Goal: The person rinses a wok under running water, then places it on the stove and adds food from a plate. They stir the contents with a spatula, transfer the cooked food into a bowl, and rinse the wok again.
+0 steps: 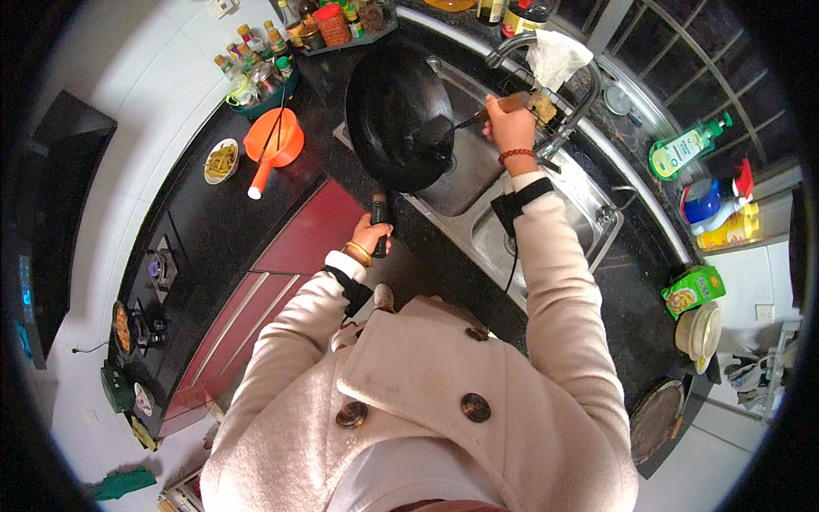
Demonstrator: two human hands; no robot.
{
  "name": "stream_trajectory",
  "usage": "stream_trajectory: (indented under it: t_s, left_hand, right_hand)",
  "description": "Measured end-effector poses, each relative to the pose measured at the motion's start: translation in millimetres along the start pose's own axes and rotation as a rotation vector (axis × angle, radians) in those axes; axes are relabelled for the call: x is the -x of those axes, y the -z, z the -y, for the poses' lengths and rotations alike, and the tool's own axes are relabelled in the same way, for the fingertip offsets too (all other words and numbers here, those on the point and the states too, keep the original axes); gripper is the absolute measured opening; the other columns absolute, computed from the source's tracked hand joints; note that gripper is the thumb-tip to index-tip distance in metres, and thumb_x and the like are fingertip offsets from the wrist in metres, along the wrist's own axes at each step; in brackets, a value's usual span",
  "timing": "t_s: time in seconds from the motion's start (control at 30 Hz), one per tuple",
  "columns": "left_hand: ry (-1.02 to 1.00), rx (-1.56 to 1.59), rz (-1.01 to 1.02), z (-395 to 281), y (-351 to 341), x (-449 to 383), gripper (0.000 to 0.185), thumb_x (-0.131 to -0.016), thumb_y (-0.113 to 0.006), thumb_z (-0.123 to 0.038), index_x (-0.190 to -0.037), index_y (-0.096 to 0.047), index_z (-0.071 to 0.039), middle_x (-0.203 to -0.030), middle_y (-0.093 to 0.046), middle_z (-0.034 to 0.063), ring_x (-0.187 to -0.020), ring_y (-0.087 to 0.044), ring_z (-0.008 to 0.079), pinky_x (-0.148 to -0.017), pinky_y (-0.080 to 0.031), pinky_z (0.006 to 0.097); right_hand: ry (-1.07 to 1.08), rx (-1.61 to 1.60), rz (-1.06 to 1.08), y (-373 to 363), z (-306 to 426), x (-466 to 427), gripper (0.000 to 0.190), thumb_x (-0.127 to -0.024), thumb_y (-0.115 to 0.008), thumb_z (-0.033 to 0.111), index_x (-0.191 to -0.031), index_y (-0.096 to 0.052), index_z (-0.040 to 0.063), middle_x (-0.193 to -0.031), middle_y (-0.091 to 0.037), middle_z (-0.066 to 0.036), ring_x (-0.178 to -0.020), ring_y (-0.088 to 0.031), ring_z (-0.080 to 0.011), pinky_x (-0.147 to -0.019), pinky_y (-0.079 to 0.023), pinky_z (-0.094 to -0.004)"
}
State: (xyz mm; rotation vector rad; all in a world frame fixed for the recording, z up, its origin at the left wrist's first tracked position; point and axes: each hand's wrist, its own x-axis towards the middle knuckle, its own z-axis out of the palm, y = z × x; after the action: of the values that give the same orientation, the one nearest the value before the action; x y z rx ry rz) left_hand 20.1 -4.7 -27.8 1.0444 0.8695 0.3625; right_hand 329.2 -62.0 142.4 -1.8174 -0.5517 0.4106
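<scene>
My left hand (372,235) is closed around the dark handle of a black wok (397,109), which is tilted over the left basin of the steel sink (473,192). In my right hand (512,128) is the wooden handle of a spatula (470,121); its dark blade meets the inside of the wok near the right rim. Just beyond my right hand stands the curved faucet (592,96), with a white cloth (556,57) draped on it. A brownish scrubber (542,107) lies near the spatula's handle end.
Left of the wok are an orange strainer-like pot (275,141) with chopsticks and a bowl of green food (222,161). Bottles and jars (333,25) line the back corner. A gas stove (160,269) is at the far left. Soap bottles (684,150) stand by the window.
</scene>
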Motion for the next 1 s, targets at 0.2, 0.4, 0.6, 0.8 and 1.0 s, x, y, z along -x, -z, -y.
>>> stream_trajectory:
  t_s: [0.2, 0.4, 0.6, 0.8, 1.0]
  left_hand:
    - [-0.021, 0.037, -0.010, -2, -3, 2, 0.020, -0.073, -0.059, -0.009, -0.084, -0.044, -0.002, -0.060, -0.051, 0.0072, -0.044, -0.051, 0.0177, -0.039, -0.043, 0.0318]
    - [-0.007, -0.001, -0.008, -5, -4, 2, 0.021, -0.073, -0.059, -0.007, -0.085, -0.042, -0.003, -0.063, -0.051, 0.0073, -0.044, -0.051, 0.0176, -0.039, -0.044, 0.0320]
    - [0.010, -0.029, -0.004, -10, -4, 2, 0.022, -0.074, -0.059, -0.009, -0.085, -0.042, -0.004, -0.063, -0.051, 0.0070, -0.045, -0.052, 0.0173, -0.039, -0.043, 0.0314]
    - [0.023, -0.021, 0.007, -13, -5, 1, 0.021, -0.074, -0.060, -0.011, -0.084, -0.043, -0.004, -0.063, -0.051, 0.0066, -0.045, -0.051, 0.0169, -0.039, -0.043, 0.0314]
    - [0.045, -0.014, 0.041, -9, 0, -7, 0.018, -0.074, -0.059, -0.010, -0.082, -0.045, -0.003, -0.062, -0.051, 0.0069, -0.046, -0.051, 0.0172, -0.040, -0.043, 0.0318]
  right_hand:
    - [0.074, 0.229, -0.015, 5, 5, -2, 0.043, -0.077, -0.058, 0.040, -0.061, -0.061, 0.000, -0.050, -0.058, -0.009, -0.045, -0.059, -0.0189, -0.049, -0.047, -0.0306]
    - [-0.016, 0.073, -0.057, 10, 2, -8, 0.043, -0.079, -0.058, 0.040, -0.063, -0.060, 0.000, -0.049, -0.058, -0.008, -0.043, -0.058, -0.0168, -0.046, -0.046, -0.0282]
    - [0.013, -0.034, -0.065, 5, -14, 0, 0.034, -0.078, -0.064, 0.030, -0.072, -0.058, -0.003, -0.051, -0.056, -0.007, -0.039, -0.054, -0.0143, -0.037, -0.043, -0.0252]
    - [-0.110, -0.065, -0.152, 12, -34, 0, 0.033, -0.080, -0.061, 0.030, -0.072, -0.062, -0.002, -0.052, -0.057, -0.008, -0.041, -0.056, -0.0140, -0.038, -0.044, -0.0261]
    - [-0.221, -0.528, -0.002, 10, -73, -5, 0.031, -0.079, -0.064, 0.028, -0.082, -0.060, -0.003, -0.066, -0.061, -0.011, -0.052, -0.059, -0.0179, -0.047, -0.047, -0.0292]
